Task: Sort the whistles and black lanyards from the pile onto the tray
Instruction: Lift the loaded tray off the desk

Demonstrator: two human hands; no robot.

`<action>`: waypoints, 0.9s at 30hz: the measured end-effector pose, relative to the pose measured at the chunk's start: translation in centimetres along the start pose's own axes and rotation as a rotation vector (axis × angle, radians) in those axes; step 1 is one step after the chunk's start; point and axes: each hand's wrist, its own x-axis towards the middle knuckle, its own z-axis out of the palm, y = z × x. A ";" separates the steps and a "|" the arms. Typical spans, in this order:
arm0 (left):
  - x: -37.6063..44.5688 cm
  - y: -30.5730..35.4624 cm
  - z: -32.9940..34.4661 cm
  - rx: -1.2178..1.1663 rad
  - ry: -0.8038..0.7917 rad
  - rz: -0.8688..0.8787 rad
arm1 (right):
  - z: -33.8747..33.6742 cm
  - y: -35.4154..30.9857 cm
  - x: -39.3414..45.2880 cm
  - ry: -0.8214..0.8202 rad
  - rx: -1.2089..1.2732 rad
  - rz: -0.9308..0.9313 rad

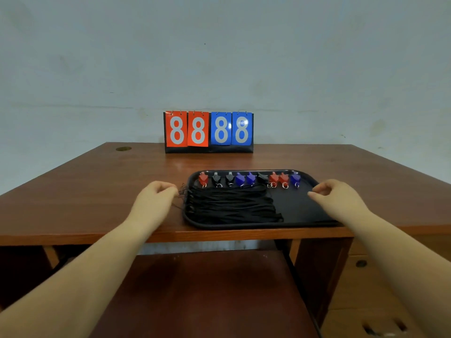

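Observation:
A black tray (300,208) lies on the wooden table. Along its far edge stands a row of several whistles (249,178) in red, black and blue, each with a small ring. Black lanyards (231,203) lie stretched side by side across the tray's left half, their thin end loops hanging over the left rim. My left hand (156,198) hovers just left of the tray, fingers loosely curled near those loops; whether it touches them is unclear. My right hand (336,193) hangs over the tray's right part, fingers loosely curled, holding nothing.
A flip scoreboard (209,131) showing 8 8 8 8 on red and blue cards stands at the back of the table (85,191). A round cable hole (123,149) sits at the back left. A dark red seat (207,289) is below the table's front edge.

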 end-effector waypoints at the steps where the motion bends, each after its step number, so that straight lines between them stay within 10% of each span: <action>1: 0.6 -0.3 0.3 0.030 -0.008 -0.041 | 0.0 0.7 0.7 0.003 -0.090 0.020; 9: 3.9 -3.1 2.4 0.397 -0.149 -0.175 | 0.5 1.9 3.4 -0.150 -0.083 0.121; 27: -0.6 -3.3 -2.9 0.094 -0.116 -0.098 | -0.2 -0.2 -2.3 -0.041 0.169 0.173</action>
